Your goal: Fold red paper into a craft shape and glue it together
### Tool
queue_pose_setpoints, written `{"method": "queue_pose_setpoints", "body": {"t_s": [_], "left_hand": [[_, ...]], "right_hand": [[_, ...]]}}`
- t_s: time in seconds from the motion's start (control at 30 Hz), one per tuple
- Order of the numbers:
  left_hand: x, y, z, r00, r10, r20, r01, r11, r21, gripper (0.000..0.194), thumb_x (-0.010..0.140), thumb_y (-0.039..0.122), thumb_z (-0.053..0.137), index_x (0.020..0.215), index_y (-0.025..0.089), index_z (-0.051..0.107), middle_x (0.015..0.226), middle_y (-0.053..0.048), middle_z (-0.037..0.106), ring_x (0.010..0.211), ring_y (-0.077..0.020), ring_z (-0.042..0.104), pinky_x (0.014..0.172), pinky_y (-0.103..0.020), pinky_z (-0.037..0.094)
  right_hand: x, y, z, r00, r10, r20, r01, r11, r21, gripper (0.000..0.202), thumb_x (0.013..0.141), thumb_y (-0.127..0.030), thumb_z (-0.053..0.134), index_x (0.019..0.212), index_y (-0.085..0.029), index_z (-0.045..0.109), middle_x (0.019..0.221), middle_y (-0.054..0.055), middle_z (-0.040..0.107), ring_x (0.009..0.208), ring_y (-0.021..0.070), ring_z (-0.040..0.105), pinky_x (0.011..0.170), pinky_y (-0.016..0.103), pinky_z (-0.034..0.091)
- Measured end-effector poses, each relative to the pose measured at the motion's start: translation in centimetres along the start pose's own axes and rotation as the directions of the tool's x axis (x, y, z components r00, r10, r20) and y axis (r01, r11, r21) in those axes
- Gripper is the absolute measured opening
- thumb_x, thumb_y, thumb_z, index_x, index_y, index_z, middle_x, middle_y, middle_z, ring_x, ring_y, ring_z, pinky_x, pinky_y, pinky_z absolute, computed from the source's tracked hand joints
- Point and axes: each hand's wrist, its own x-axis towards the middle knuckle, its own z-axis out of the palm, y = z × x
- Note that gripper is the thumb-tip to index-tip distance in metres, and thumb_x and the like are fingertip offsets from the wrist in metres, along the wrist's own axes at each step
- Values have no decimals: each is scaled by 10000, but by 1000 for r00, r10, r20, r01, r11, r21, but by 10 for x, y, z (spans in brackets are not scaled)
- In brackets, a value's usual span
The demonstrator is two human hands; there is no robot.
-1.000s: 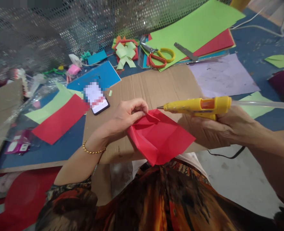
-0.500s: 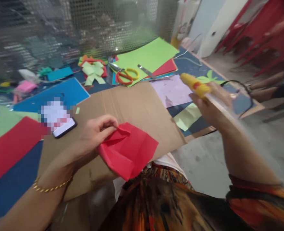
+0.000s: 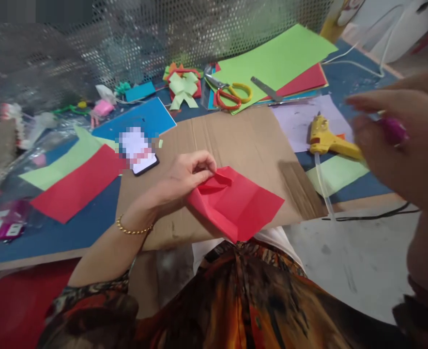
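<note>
My left hand point(image 3: 194, 174) pinches the upper left edge of a folded red paper point(image 3: 248, 201), which it holds over the cardboard sheet point(image 3: 250, 140). The paper's near corner hangs by my lap. High at the right is my right hand point(image 3: 399, 131), close to the camera and blurred. Between its thumb and fingers shows a small magenta thing point(image 3: 393, 128) that I cannot make out. Just left of that hand, a yellow glue gun point(image 3: 321, 135) stands on lavender paper point(image 3: 290, 118), nozzle up, a clear glue stick point(image 3: 323, 182) trailing from it.
Orange-and-yellow-handled scissors point(image 3: 232, 94) and a metal blade point(image 3: 267, 88) lie on green paper point(image 3: 272, 58). A phone point(image 3: 139, 150) rests at the cardboard's left. Red paper point(image 3: 78, 184), blue card point(image 3: 137, 118) and a pale green paper bow point(image 3: 184, 89) lie around. A black cable point(image 3: 374, 216) hangs at the right.
My right hand has let go of the glue gun, which now stands on the table, and has come up and right. My left hand keeps its hold on the red paper. The view has shifted.
</note>
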Motion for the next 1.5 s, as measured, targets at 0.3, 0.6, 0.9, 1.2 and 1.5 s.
{"method": "queue_pose_setpoints", "body": {"t_s": [0.3, 0.6, 0.9, 1.2, 1.5], "left_hand": [[-1, -5, 1, 998, 56, 3, -56, 998, 2, 58, 808, 167, 621, 856, 199, 629, 826, 3, 652, 764, -133, 575, 675, -273, 435], [-2, -6, 4, 1000, -8, 30, 10, 998, -61, 119, 868, 217, 678, 944, 220, 586, 763, 13, 640, 688, -135, 578, 586, -255, 410], [-4, -2, 4, 998, -49, 47, 55, 990, -129, 130, 880, 164, 673, 963, 205, 580, 717, 41, 638, 639, -97, 563, 562, -213, 402], [-3, -1, 5, 994, -85, 74, 97, 981, -170, 153, 872, 120, 668, 977, 197, 590, 712, 43, 638, 627, -91, 562, 533, -202, 417], [-3, -3, 5, 991, -83, 107, 100, 982, -161, 31, 884, 189, 674, 894, 185, 645, 698, 37, 594, 605, -85, 505, 526, -214, 363]], "right_hand": [[45, -102, 79, 728, -509, 459, 183, 790, 585, 622, 928, -576, 709, 1391, -169, 629, 1274, 163, 754, 1165, 326, 712, 1000, 487, 561], [47, -105, 79, 743, -433, 510, -20, 748, 664, 468, 915, -378, 699, 1321, -153, 633, 990, 71, 773, 852, 190, 702, 754, 301, 495], [44, -105, 88, 777, -396, 489, -77, 711, 699, 407, 939, -305, 650, 1312, -142, 641, 866, 44, 757, 785, 178, 689, 748, 305, 482], [42, -109, 89, 792, -351, 500, -127, 707, 696, 421, 860, -195, 664, 1278, -154, 638, 749, -18, 697, 710, 154, 635, 713, 290, 445], [37, -110, 92, 825, -384, 415, -57, 674, 737, 463, 904, -326, 626, 1318, -120, 645, 822, 21, 724, 762, 160, 647, 688, 290, 440]]}}
